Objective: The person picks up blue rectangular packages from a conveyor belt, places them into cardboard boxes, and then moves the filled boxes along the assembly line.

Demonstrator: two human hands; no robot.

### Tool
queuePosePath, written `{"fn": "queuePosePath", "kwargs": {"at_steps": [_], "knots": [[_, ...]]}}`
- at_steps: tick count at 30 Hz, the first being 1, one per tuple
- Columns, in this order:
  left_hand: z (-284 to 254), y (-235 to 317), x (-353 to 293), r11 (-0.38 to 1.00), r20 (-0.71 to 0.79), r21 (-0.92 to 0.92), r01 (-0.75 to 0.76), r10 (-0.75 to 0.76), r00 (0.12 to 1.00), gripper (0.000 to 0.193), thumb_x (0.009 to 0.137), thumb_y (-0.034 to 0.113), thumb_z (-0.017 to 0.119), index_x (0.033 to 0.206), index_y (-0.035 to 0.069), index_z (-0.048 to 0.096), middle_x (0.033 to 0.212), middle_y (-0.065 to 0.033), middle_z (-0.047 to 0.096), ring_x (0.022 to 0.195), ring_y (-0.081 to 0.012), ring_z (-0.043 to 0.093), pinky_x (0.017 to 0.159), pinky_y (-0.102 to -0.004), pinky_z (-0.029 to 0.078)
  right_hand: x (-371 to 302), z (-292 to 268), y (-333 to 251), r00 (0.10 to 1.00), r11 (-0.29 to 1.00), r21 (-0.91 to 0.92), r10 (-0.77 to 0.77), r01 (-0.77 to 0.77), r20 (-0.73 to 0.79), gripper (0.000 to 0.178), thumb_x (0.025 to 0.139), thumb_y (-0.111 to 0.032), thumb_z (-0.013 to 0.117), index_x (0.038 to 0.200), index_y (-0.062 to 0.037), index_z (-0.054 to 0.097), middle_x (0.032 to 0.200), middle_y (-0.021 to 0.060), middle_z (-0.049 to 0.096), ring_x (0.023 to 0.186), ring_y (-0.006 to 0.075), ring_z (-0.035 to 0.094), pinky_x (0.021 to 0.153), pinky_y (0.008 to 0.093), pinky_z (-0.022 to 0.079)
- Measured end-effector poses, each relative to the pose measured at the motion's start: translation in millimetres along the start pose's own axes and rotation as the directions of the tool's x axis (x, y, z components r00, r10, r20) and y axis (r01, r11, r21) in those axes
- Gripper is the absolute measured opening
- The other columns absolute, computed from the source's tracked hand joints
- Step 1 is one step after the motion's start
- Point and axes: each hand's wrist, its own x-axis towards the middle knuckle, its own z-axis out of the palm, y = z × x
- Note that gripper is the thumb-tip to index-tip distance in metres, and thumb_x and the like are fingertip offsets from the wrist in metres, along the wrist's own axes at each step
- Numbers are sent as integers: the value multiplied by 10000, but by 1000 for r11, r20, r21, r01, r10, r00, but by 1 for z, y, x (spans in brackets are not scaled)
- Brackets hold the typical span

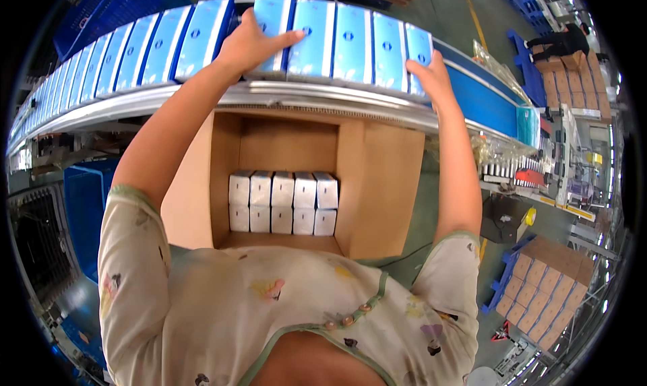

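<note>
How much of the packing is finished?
Part of it, it seems. Done: ten packs show in the open box, in two rows of five. In hand: the left hand and right hand bracket five blue packs on the belt. To do: more packs line the belt, and the box isn't shut.

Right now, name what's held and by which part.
Five blue packs, apparently squeezed as a row: left hand at its left end, right hand at its right.
</note>
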Motion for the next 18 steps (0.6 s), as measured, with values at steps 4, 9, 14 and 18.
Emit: {"fn": "queuePosePath", "kwargs": {"at_steps": [4, 9, 14, 18], "knots": [[-3, 9, -16, 977, -202, 29, -210, 212, 956, 922, 624, 530, 714, 1231, -52, 334, 1039, -244, 541, 973, -300, 568, 819, -356, 457, -19, -26, -15, 992, 988, 134, -59, 73, -109, 479, 669, -268, 657, 1030, 1, 492, 923, 101, 548, 836, 179, 515, 761, 304, 409], [-69, 28, -95, 868, -413, 2, -496, 453, 791, 866, 644, 432, 738, 1201, -80, 318, 1050, -231, 508, 973, -302, 529, 820, -348, 446, -122, -53, -85, 789, 886, 53, -381, 460, -481, 371, 740, -117, 619, 1037, 40, 460, 943, 93, 523, 852, 151, 499, 728, 278, 420], [-77, -30, -205, 934, -234, -38, -354, 336, 912, 768, 665, 409, 717, 1180, -35, 359, 940, -167, 541, 837, -245, 607, 741, -342, 523, -238, 9, -80, 893, 913, 198, -269, 356, -361, 694, 688, -142, 609, 1263, 71, 282, 1188, 189, 418, 1105, 264, 429, 981, 379, 296], [-25, -85, -216, 989, 51, -112, 96, -91, 995, 932, 628, 395, 753, 1294, -15, 247, 985, -200, 587, 889, -291, 595, 768, -343, 475, -250, 80, -15, 994, 946, 312, 103, -89, -29, 709, 639, -237, 691, 1190, 36, 338, 1044, 136, 492, 961, 218, 500, 832, 329, 401]]}}
